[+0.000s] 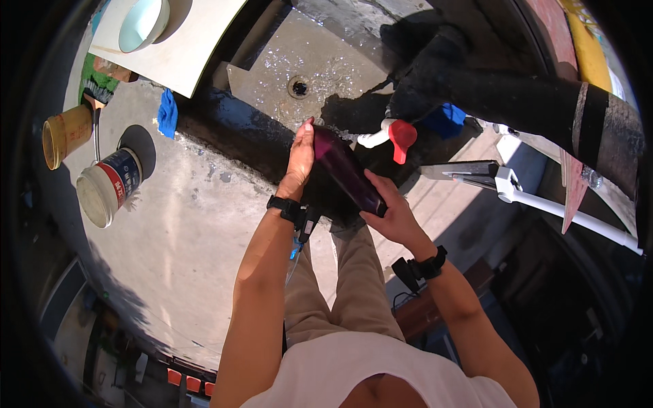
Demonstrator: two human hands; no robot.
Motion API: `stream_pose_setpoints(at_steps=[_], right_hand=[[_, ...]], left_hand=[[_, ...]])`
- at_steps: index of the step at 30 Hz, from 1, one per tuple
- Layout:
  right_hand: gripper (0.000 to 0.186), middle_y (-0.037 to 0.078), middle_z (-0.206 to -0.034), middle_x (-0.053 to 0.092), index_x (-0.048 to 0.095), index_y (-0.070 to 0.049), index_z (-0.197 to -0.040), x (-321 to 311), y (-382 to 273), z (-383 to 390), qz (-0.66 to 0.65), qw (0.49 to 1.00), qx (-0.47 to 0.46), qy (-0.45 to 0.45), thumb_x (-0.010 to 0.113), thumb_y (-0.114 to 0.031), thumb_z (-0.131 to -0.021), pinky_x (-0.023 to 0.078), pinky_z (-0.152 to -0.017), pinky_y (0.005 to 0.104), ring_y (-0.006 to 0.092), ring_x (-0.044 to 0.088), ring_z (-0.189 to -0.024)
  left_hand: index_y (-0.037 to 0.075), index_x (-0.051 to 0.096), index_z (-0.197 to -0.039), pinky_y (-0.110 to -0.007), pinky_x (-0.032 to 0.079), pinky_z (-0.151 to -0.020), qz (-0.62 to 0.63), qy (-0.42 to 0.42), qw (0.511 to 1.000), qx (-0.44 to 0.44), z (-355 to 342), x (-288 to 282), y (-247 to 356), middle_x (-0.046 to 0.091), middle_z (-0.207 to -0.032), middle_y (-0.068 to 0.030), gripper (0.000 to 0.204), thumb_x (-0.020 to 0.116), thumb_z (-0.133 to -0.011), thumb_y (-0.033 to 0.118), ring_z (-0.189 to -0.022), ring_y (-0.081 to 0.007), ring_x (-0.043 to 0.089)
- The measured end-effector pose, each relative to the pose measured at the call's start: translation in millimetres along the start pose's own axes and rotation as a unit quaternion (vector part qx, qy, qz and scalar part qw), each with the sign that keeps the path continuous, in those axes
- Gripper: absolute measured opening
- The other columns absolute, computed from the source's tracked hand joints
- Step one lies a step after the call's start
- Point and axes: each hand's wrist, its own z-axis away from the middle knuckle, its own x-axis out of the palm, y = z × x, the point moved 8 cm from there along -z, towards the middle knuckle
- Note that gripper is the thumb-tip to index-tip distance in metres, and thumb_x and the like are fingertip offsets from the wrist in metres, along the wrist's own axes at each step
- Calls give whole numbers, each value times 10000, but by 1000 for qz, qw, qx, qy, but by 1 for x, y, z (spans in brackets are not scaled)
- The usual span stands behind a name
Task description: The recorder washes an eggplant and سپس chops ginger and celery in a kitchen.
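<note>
A long, glossy dark purple eggplant (345, 175) is held slantwise between my two hands above the near edge of a concrete wash basin (272, 81). My left hand (301, 155) presses along its upper left end, fingers straight and close together. At the lower right end, my right hand (392, 212) grips it between thumb and fingers. Just right of the eggplant's upper end is a white tap (373, 139) with a red handle (403, 138). Splashes glint near the spout, and water spreads over the basin floor around a round drain (298, 86).
A pale bowl (144, 26) stands on a white board (183, 58) at far left. A blue cloth (167, 113) hangs at the basin's edge. A white bucket (107, 188) and a yellowish bucket (67, 137) are left. Black and white pipes (575, 221) cross the right side.
</note>
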Motion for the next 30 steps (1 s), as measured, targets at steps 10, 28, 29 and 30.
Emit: stream_pose_setpoints(at_steps=[10, 28, 29, 30], right_hand=[[490, 221, -1372, 184, 335, -62, -1302, 27, 10, -14, 59, 995, -56, -62, 479, -171, -847, 203, -1023, 385, 352, 193, -1267], [345, 115, -971, 574, 488, -34, -1030, 44, 78, -137, -644, 754, 116, -64, 542, -308, -827, 435, -832, 344, 217, 554, -915], [345, 115, -971, 574, 488, -34, -1030, 45, 73, -137, -643, 754, 116, -67, 542, -308, -827, 435, -832, 344, 217, 554, -915], [343, 96, -967, 575, 490, -42, -1034, 29, 77, -135, -568, 812, 122, 60, 562, -292, -811, 428, -832, 324, 196, 550, -914]], left_hand=[[96, 360, -1162, -326, 458, -779, 283, -28, 949, -134, 63, 39, -30, 513, -1019, -74, 447, 597, -788, 156, -912, -190, 534], [61, 244, -1239, -296, 405, -862, 120, -199, 965, -122, 91, 39, 21, 465, -1104, -116, 666, 643, -708, 107, -986, -177, 495], [61, 244, -1239, -296, 405, -862, 121, -197, 965, -120, 87, 37, 18, 465, -1104, -116, 666, 643, -708, 107, -986, -177, 495], [60, 246, -1239, -305, 413, -857, 36, -182, 981, -51, 80, 32, 21, 463, -1106, -119, 665, 644, -709, 109, -976, -188, 507]])
